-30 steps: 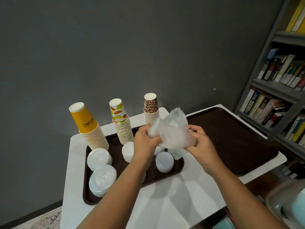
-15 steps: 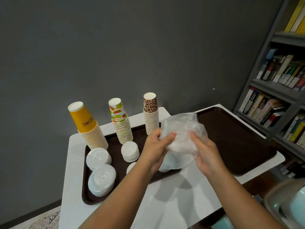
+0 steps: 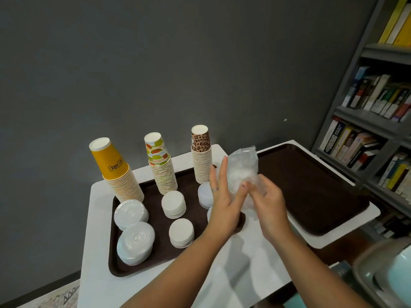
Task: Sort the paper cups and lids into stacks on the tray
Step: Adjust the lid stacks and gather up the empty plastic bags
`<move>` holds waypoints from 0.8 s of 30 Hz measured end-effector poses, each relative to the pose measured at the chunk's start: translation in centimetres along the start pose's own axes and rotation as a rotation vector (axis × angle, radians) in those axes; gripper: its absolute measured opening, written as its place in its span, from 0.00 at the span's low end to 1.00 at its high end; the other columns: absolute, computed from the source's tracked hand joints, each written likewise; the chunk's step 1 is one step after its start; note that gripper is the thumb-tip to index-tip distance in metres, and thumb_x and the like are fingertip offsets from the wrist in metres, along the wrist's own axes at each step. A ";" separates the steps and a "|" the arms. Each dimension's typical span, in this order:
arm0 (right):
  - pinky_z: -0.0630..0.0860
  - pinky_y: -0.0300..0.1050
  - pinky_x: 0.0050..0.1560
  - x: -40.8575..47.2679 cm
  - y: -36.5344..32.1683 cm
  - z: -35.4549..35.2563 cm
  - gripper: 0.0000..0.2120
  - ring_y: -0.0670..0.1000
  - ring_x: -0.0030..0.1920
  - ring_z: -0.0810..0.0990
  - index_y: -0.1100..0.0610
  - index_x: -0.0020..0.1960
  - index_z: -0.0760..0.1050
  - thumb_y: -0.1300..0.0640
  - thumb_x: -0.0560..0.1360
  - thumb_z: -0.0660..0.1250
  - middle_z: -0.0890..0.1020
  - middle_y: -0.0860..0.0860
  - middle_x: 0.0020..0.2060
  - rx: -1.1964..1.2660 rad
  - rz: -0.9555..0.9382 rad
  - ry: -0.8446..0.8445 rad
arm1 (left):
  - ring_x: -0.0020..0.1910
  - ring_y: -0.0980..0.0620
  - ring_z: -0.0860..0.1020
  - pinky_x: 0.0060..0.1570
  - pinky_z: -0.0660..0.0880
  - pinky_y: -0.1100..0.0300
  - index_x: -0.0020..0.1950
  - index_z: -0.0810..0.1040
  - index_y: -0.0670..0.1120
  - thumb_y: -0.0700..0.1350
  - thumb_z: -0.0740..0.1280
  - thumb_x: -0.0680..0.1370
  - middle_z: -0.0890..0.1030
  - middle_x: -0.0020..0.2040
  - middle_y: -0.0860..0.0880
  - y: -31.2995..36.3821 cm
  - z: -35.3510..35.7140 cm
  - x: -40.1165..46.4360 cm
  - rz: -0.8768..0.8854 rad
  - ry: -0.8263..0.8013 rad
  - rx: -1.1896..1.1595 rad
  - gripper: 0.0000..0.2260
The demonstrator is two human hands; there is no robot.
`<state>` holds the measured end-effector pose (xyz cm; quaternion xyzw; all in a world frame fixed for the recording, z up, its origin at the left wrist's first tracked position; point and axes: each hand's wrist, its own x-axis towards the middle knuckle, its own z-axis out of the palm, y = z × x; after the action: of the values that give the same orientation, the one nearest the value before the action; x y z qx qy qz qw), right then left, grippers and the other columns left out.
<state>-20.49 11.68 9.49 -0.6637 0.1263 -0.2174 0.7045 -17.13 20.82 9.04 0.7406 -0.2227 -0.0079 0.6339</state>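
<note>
Both hands meet above the near edge of the white table (image 3: 142, 283), between the two trays. The left hand (image 3: 224, 196) stands flat, fingers straight and pointing up, pressed against a crumpled clear plastic bag (image 3: 242, 172). The right hand (image 3: 266, 203) curls its fingers round the bag's lower part, gripping it. Both forearms reach in from the bottom edge.

The left wrist covers part of the left tray (image 3: 155, 221), hiding most of one lid stack; whether the bag holds anything is hard to make out.

On that tray: three upturned cup stacks, the yellow cups (image 3: 117, 172), the fruit-print cups (image 3: 161, 165), the leopard-print cups (image 3: 201, 156). Two stacks of domed lids (image 3: 133, 230), two fully seen stacks of flat lids (image 3: 176, 216), a third (image 3: 204, 195) half covered. The right tray (image 3: 311, 187) is dark brown.
</note>
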 end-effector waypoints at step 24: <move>0.80 0.48 0.52 -0.9 0.7 1.0 0.10 0.51 0.51 0.83 0.52 0.59 0.75 0.53 0.79 0.61 0.84 0.51 0.49 0.461 0.350 0.057 | 0.41 0.52 0.79 0.40 0.77 0.61 0.50 0.77 0.39 0.46 0.59 0.82 0.81 0.42 0.44 0.2 0.1 1.2 -0.335 0.192 -0.452 0.13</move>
<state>-20.67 13.01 8.83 -0.4477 0.2062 -0.1341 0.8597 -16.16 20.31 9.52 0.6046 -0.0292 -0.0918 0.7907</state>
